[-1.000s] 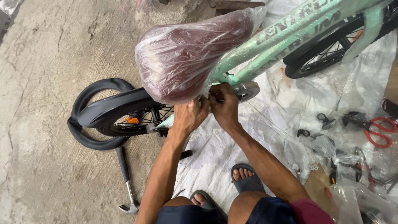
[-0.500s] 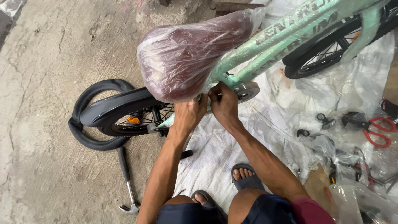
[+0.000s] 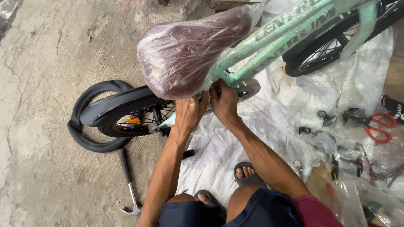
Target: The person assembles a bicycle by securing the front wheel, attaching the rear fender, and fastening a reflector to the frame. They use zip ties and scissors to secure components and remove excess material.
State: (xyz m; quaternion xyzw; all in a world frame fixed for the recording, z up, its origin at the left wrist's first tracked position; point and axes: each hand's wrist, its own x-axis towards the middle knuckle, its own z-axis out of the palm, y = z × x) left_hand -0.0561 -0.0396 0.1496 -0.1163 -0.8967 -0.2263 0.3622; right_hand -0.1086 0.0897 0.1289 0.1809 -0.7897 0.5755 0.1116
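Overhead, saddle (image 3: pixel 193 54) long axis runs lower-left to upper-right; left hand (image 3: pixel 188 112), right hand (image 3: pixel 224 101) beneath, grip undeterminable.

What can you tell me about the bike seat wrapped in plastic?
The seat is dark maroon and padded, fully covered in clear, crinkled plastic bunched at its narrow end. It sits mounted on the mint-green bike frame, above the black rear fender. The left hand and right hand work just beneath it, their fingers at its underside.
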